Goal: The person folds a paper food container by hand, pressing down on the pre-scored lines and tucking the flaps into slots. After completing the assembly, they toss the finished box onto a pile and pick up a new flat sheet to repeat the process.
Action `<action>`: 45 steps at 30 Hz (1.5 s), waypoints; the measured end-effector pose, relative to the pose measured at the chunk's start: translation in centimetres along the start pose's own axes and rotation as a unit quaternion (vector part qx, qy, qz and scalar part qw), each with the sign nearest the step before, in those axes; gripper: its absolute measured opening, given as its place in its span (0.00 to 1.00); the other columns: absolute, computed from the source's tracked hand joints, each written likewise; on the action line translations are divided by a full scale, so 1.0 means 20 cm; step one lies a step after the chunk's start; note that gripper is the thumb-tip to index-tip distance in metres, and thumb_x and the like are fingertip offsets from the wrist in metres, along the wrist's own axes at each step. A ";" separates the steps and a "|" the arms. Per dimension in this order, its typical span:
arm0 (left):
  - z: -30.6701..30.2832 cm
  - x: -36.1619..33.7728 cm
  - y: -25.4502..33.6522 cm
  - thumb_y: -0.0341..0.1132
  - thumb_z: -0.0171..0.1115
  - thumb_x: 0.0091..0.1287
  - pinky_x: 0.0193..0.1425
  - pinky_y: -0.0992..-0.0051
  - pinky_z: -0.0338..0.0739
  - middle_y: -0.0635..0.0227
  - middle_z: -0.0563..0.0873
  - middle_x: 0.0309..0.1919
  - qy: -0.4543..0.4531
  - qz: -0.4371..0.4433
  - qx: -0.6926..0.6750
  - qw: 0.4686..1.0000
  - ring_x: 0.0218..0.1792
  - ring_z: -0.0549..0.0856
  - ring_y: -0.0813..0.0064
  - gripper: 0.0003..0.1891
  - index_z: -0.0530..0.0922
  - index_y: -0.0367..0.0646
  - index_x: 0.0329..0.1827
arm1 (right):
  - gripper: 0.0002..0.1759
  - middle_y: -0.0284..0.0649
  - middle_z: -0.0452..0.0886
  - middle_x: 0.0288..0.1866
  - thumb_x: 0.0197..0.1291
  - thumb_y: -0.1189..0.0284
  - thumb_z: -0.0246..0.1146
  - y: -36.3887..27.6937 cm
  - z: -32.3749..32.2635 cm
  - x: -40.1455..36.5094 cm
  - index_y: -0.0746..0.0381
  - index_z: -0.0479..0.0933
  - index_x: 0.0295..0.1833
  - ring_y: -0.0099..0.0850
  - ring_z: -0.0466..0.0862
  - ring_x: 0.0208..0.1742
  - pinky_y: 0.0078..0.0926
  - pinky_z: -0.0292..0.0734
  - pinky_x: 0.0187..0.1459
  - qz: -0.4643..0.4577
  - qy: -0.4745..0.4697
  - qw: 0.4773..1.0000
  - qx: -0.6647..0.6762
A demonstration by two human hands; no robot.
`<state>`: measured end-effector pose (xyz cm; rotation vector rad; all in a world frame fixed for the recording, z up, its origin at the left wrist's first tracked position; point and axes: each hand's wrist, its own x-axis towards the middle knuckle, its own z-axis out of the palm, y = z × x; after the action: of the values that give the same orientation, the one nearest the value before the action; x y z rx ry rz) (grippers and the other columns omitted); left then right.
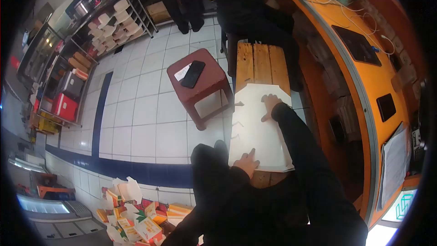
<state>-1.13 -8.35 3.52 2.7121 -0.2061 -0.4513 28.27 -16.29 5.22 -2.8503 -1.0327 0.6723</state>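
Two hands of yours, left hand (247, 164) and right hand (271, 105), lie open, gripping nothing, on white card (259, 132), laid flat but not folded up.

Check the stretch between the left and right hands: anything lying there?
Just the bare surface of the white sheet, from the left hand up to the right hand. Shows in the head view.

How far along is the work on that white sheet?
Looks done: the heaped cartons, though their link to it is unclear. In hand: the white sheet, flat on the wooden bench under left hand and right hand. Left: likely any folding, as it lies unfolded.
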 end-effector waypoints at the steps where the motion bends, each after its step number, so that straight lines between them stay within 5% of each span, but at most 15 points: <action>1: 0.02 0.00 0.01 0.34 0.64 0.61 0.51 0.59 0.84 0.54 0.62 0.72 -0.001 -0.002 -0.006 1.000 0.61 0.73 0.55 0.15 0.80 0.54 0.52 | 0.58 0.49 0.72 0.62 0.24 0.52 0.85 0.01 0.00 0.01 0.61 0.68 0.65 0.45 0.68 0.67 0.44 0.68 0.65 0.001 -0.023 1.000 0.012; 10: 0.01 0.02 0.01 0.34 0.65 0.61 0.50 0.56 0.84 0.51 0.61 0.73 0.009 -0.002 0.016 1.000 0.60 0.74 0.54 0.15 0.80 0.54 0.52 | 0.54 0.51 0.78 0.56 0.26 0.49 0.84 0.03 0.01 0.07 0.63 0.71 0.60 0.47 0.77 0.62 0.41 0.72 0.62 -0.038 -0.039 0.998 -0.021; 14: -0.26 0.01 0.08 0.49 0.64 0.63 0.59 0.44 0.73 0.50 0.59 0.75 -0.089 -0.029 -0.052 0.994 0.66 0.70 0.50 0.28 0.72 0.56 0.66 | 0.47 0.51 0.81 0.52 0.31 0.53 0.83 -0.07 -0.07 -0.08 0.61 0.72 0.58 0.47 0.81 0.57 0.41 0.74 0.60 -0.005 -0.023 0.999 -0.023; 16: -0.23 0.05 0.09 0.55 0.63 0.63 0.64 0.41 0.68 0.50 0.58 0.75 -0.099 -0.055 -0.117 0.987 0.69 0.67 0.49 0.34 0.68 0.55 0.71 | 0.35 0.49 0.83 0.45 0.39 0.58 0.79 -0.10 -0.06 -0.14 0.60 0.72 0.52 0.49 0.81 0.52 0.46 0.74 0.53 -0.037 0.044 0.997 -0.042; 18: -0.02 0.23 0.05 0.64 0.61 0.60 0.69 0.36 0.56 0.52 0.56 0.77 0.130 -0.077 0.026 0.988 0.74 0.59 0.50 0.46 0.57 0.52 0.78 | 0.32 0.47 0.83 0.44 0.40 0.59 0.78 -0.15 -0.06 -0.21 0.60 0.73 0.49 0.48 0.82 0.51 0.46 0.74 0.51 -0.032 0.078 0.995 -0.047; 25: 0.00 0.32 0.10 0.64 0.65 0.57 0.67 0.30 0.53 0.58 0.53 0.78 0.093 -0.146 0.099 0.980 0.76 0.54 0.54 0.51 0.53 0.50 0.79 | 0.13 0.38 0.81 0.34 0.54 0.70 0.66 -0.19 0.09 -0.47 0.55 0.74 0.45 0.39 0.83 0.40 0.38 0.74 0.45 -0.102 0.313 0.939 -0.104; 31: -0.02 0.33 0.10 0.60 0.64 0.59 0.68 0.32 0.54 0.58 0.57 0.76 0.038 -0.167 0.078 0.982 0.76 0.57 0.55 0.44 0.60 0.47 0.75 | 0.10 0.37 0.77 0.40 0.54 0.71 0.60 -0.29 0.31 -0.78 0.54 0.74 0.44 0.37 0.80 0.42 0.37 0.73 0.44 -0.149 0.339 0.927 -0.066; 37: 0.00 0.29 0.13 0.58 0.62 0.61 0.72 0.43 0.54 0.60 0.68 0.72 0.135 -0.156 0.082 0.975 0.71 0.66 0.56 0.38 0.68 0.44 0.70 | 0.09 0.37 0.76 0.40 0.56 0.71 0.59 -0.29 0.35 -0.73 0.54 0.74 0.44 0.36 0.79 0.44 0.37 0.74 0.43 -0.135 0.344 0.926 -0.081; 41: 0.04 0.27 0.18 0.52 0.62 0.64 0.71 0.42 0.57 0.53 0.65 0.72 0.099 -0.160 0.104 0.977 0.71 0.65 0.50 0.39 0.63 0.39 0.73 | 0.10 0.42 0.81 0.40 0.60 0.69 0.61 -0.24 0.13 -0.56 0.54 0.78 0.48 0.43 0.83 0.44 0.42 0.78 0.41 -0.082 0.267 0.960 -0.032; 43: 0.17 0.23 0.25 0.49 0.66 0.61 0.68 0.49 0.63 0.53 0.67 0.68 0.103 -0.174 0.054 0.978 0.69 0.66 0.53 0.39 0.64 0.36 0.71 | 0.12 0.47 0.85 0.41 0.62 0.67 0.62 -0.19 0.10 -0.48 0.53 0.82 0.50 0.45 0.85 0.44 0.44 0.80 0.45 -0.060 0.132 0.989 0.013; 45: 0.26 0.16 0.26 0.48 0.64 0.63 0.67 0.48 0.63 0.49 0.64 0.69 0.195 -0.155 0.049 0.967 0.70 0.63 0.50 0.40 0.61 0.34 0.73 | 0.12 0.48 0.86 0.43 0.61 0.67 0.63 -0.24 0.01 -0.56 0.53 0.84 0.50 0.45 0.86 0.45 0.44 0.80 0.48 -0.051 0.099 0.993 0.027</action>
<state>-0.29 -15.57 0.20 2.8695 0.3147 0.0209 17.63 -19.48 10.25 -2.7272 -1.1020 0.3945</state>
